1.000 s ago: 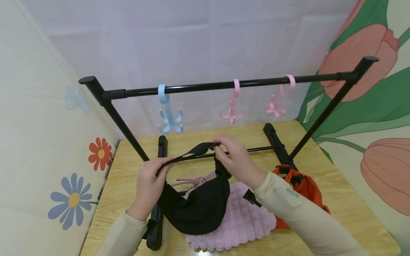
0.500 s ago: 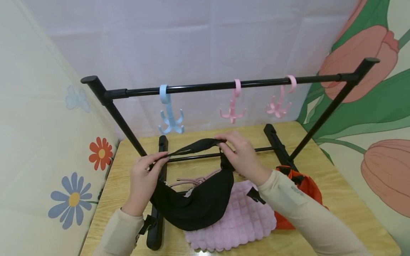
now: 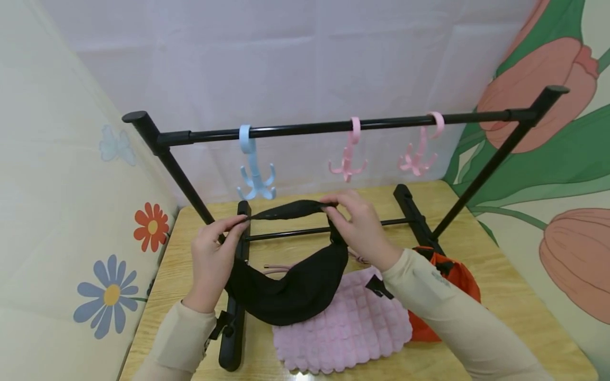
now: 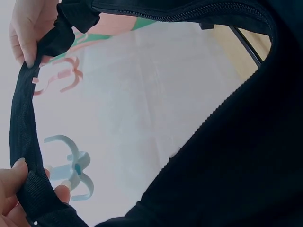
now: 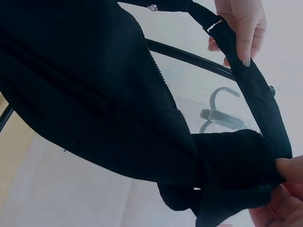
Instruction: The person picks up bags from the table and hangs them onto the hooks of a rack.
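A black crescent-shaped shoulder bag [image 3: 290, 291] hangs by its strap [image 3: 288, 209] between my two hands. My left hand [image 3: 214, 259] pinches the strap at its left end, thumb against fingers. At the right end my right hand [image 3: 359, 227] pinches it too. The strap spans nearly level between them, and the bag's body sags below. A zipper [image 4: 222, 8] runs along the bag's top edge in the left wrist view. Loose black webbing [image 5: 232, 175] bunches near my right hand in the right wrist view.
A black rack's top bar [image 3: 300, 128] carries a blue hook [image 3: 254, 169] and two pink hooks [image 3: 347, 159] beyond my hands. A pink quilted bag [image 3: 355, 323] lies on the wooden table [image 3: 514, 328] beneath the black bag. An orange bag [image 3: 462, 275] is partly behind my right sleeve.
Both hands have risen slightly with the black bag, lifting its body higher over the pink one. My left hand has shifted left, stretching the strap wider.
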